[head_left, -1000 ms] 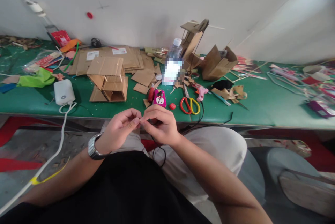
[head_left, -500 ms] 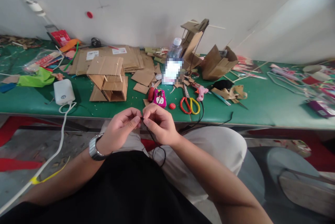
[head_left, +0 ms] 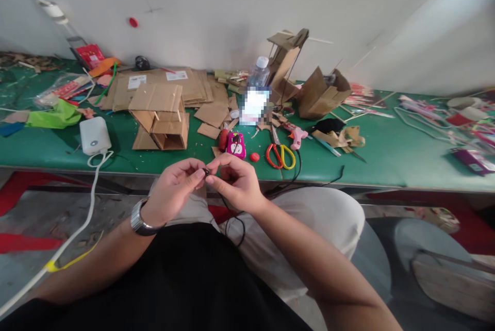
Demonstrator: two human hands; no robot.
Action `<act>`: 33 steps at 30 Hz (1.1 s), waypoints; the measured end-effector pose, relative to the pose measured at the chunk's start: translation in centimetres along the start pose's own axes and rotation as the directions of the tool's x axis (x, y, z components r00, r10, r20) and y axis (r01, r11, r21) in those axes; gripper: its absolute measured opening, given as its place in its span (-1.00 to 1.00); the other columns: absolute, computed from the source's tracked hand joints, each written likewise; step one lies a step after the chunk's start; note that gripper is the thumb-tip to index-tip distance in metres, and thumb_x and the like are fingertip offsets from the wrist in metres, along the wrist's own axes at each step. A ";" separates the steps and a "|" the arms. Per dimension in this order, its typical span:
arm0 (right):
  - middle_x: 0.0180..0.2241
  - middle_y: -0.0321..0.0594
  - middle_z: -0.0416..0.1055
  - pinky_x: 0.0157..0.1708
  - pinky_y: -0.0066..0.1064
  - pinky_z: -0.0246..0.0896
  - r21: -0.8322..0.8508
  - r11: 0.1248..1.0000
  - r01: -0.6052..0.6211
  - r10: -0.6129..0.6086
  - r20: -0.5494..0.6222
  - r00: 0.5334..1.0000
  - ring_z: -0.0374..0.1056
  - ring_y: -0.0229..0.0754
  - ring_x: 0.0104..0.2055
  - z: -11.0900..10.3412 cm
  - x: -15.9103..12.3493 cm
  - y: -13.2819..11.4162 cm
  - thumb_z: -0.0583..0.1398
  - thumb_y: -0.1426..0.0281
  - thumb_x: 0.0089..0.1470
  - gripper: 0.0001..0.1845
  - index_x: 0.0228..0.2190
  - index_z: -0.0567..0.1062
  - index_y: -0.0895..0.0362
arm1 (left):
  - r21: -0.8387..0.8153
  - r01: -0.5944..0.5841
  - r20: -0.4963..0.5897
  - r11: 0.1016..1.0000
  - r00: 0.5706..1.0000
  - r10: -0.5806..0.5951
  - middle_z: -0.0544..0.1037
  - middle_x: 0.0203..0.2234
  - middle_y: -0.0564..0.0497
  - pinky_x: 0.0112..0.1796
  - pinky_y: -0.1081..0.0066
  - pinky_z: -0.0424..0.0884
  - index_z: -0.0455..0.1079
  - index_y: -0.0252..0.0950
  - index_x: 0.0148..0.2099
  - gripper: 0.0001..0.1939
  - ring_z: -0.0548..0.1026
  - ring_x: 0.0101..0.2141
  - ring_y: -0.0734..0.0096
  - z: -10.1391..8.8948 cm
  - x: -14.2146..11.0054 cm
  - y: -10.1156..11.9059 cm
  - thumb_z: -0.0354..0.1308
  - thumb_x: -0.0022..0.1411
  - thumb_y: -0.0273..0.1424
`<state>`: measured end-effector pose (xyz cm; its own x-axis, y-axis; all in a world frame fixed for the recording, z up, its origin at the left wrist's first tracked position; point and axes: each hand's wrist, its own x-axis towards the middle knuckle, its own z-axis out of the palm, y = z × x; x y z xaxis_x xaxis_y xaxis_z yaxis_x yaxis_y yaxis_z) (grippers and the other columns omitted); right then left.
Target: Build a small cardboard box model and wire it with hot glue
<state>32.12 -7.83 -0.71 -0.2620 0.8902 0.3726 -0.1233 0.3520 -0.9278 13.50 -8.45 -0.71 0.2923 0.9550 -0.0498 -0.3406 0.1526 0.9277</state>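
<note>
Between fingertips of left hand (head_left: 173, 187) and right hand (head_left: 237, 184), pinching upper part of black cord (head_left: 223, 201), angled downward and rightward below them.

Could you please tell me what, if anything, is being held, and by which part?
The left grip pinches a small dark piece, possibly the end of the cord; whether the right grip also holds it cannot be told.

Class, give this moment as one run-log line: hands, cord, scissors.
left hand: pinching small dark piece | right hand: at same piece | black cord: looped below hands | scissors: on green table
</note>
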 end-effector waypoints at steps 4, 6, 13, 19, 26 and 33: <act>-0.31 -0.18 0.56 -0.45 -0.39 0.21 -0.145 0.986 0.088 -0.093 -0.027 0.995 0.33 -0.27 -0.41 -0.3 0.1 0.0 0.38 0.16 0.26 -0.73 -0.21 0.64 0.12 | 0.034 0.003 -0.022 0.999 1.000 -0.002 0.50 -0.40 0.02 -0.33 0.51 0.36 0.57 -0.28 -0.22 -0.68 0.40 -0.37 0.53 -0.3 0.1 -0.4 0.50 0.18 -0.15; -0.30 -0.17 0.58 -0.41 -0.38 0.23 -0.162 0.982 0.101 -0.107 -0.032 0.994 0.37 -0.25 -0.37 -0.4 0.2 0.0 0.36 0.20 0.28 -0.77 -0.23 0.64 0.12 | 0.084 -0.018 -0.021 0.996 1.000 0.020 0.50 -0.39 0.03 -0.31 0.50 0.38 0.57 -0.28 -0.19 -0.69 0.41 -0.36 0.52 -0.6 0.1 -0.6 0.49 0.20 -0.17; -0.35 -0.24 0.51 -0.50 -0.42 0.08 -0.147 0.988 0.051 -0.054 -0.014 0.998 0.16 -0.33 -0.49 -0.5 0.2 -0.1 0.35 0.21 0.28 -0.77 -0.26 0.60 0.14 | 0.508 -0.367 0.041 0.779 0.914 0.404 0.54 -0.26 0.00 -0.25 0.44 0.42 0.54 -0.22 -0.07 -0.87 0.47 -0.29 0.45 -0.3 -0.5 1.0 0.33 0.36 -0.35; -0.44 -0.30 0.40 -0.52 -0.44 0.01 -0.165 0.986 -0.012 0.015 0.018 1.000 0.09 -0.33 -0.50 -0.5 0.2 0.0 0.35 0.13 0.25 -0.69 -0.29 0.59 0.14 | 0.664 -0.512 0.205 0.546 0.826 0.525 0.58 -0.23 -0.04 -0.21 0.36 0.43 0.57 -0.20 -0.07 -0.89 0.52 -0.23 0.34 -0.2 -0.7 1.3 0.28 0.37 -0.46; -0.43 -0.29 0.43 -0.52 -0.45 0.01 -0.160 0.987 -0.010 0.015 0.028 0.999 0.10 -0.34 -0.50 -0.5 0.3 -0.1 0.37 0.17 0.23 -0.72 -0.30 0.60 0.15 | 0.666 -0.431 0.158 0.609 0.879 0.450 0.53 -0.28 -0.02 -0.28 0.42 0.37 0.49 -0.24 -0.15 -0.92 0.47 -0.29 0.40 -0.4 -0.6 1.2 0.21 0.45 -0.37; -0.43 -0.23 0.48 -0.49 -0.46 0.13 -0.065 0.989 -0.130 0.132 0.030 0.991 0.22 -0.31 -0.48 -0.6 0.1 -0.1 0.34 0.06 0.26 -0.59 -0.23 0.62 0.19 | 0.378 -0.189 -0.019 0.906 0.977 0.212 0.52 -0.31 -0.01 -0.24 0.44 0.41 0.52 -0.27 -0.16 -0.78 0.47 -0.30 0.43 -0.5 -0.3 0.7 0.31 0.39 -0.21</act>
<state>32.65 -7.64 -0.57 -0.3050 0.9197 0.2472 -0.0256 0.2516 -0.9675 12.69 -8.49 -0.28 0.1968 0.9702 0.1412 -0.0261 -0.1387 0.9900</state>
